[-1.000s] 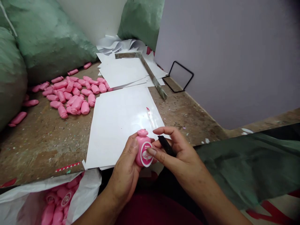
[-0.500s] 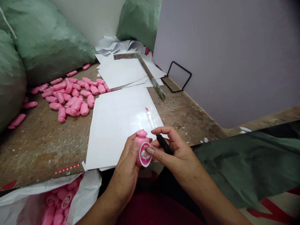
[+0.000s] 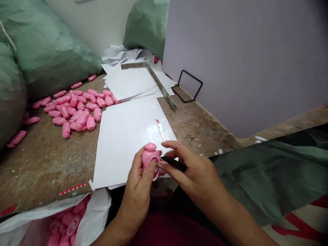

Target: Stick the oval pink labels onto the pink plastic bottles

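A small pink bottle (image 3: 150, 153) stands nearly upright in my left hand (image 3: 139, 184), whose thumb presses on the oval label (image 3: 154, 160) on its front. My right hand (image 3: 192, 167) is closed around a slim black pen-like tool (image 3: 174, 163), its exact kind unclear. The tool's end points at the bottle's side, and my right thumb and a finger touch the label's right edge. Beneath the hands lies a white label sheet (image 3: 123, 136) with a few label remnants near its right side.
A heap of pink bottles (image 3: 74, 109) lies on the worn table (image 3: 30, 171) at left, beside green sacks (image 3: 51, 51). Behind are loose paper sheets (image 3: 128, 82), an angled metal bar (image 3: 161, 87) and a black wire frame (image 3: 189, 85). A white bag (image 3: 98, 212) holds labelled bottles at lower left.
My left thumb has moved from the bottle's side onto the label. The black tool has tilted flatter, its end now nearer the bottle. The whole view has shifted slightly.
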The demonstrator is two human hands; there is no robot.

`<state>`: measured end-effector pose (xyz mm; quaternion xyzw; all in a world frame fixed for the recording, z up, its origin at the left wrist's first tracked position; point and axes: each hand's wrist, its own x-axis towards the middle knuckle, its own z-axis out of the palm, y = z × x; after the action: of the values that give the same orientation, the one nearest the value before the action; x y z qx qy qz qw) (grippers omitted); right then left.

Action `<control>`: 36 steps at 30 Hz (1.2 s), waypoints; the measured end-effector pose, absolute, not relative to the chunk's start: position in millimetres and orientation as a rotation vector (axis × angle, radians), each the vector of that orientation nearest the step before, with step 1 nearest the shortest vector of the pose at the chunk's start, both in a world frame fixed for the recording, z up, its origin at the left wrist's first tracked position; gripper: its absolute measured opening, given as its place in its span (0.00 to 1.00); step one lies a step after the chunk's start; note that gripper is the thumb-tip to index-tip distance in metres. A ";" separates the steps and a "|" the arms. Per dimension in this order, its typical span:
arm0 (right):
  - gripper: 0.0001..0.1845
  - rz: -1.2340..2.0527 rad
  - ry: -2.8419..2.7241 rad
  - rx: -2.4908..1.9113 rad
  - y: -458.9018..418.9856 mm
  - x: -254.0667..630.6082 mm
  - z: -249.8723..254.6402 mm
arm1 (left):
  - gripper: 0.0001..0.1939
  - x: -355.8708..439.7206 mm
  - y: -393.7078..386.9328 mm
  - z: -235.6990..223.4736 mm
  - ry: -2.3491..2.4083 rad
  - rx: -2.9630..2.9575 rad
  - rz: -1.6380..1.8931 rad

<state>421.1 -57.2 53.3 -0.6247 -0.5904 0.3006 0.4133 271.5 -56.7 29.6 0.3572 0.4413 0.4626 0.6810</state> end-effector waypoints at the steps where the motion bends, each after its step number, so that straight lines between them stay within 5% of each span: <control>1: 0.15 0.782 -1.475 -1.563 -56.4 423.6 53.9 | 0.22 271.2 -56.7 31.1 0.982 0.797 1.027; 15: 0.11 1.353 -1.194 -1.255 -41.0 426.3 48.0 | 0.35 261.0 -53.9 44.9 0.825 0.659 0.783; 27: 0.15 1.196 -1.298 -1.393 -48.3 423.5 38.3 | 0.19 244.8 -51.3 52.5 0.759 0.354 0.885; 36: 0.14 0.544 -1.941 -1.181 -81.9 407.0 47.7 | 0.12 244.2 -57.6 53.8 0.731 0.252 0.996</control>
<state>407.0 -81.9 47.7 -0.4650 -0.7644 0.2143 0.3919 244.2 -57.6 53.8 0.1180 0.3418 0.4658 0.8077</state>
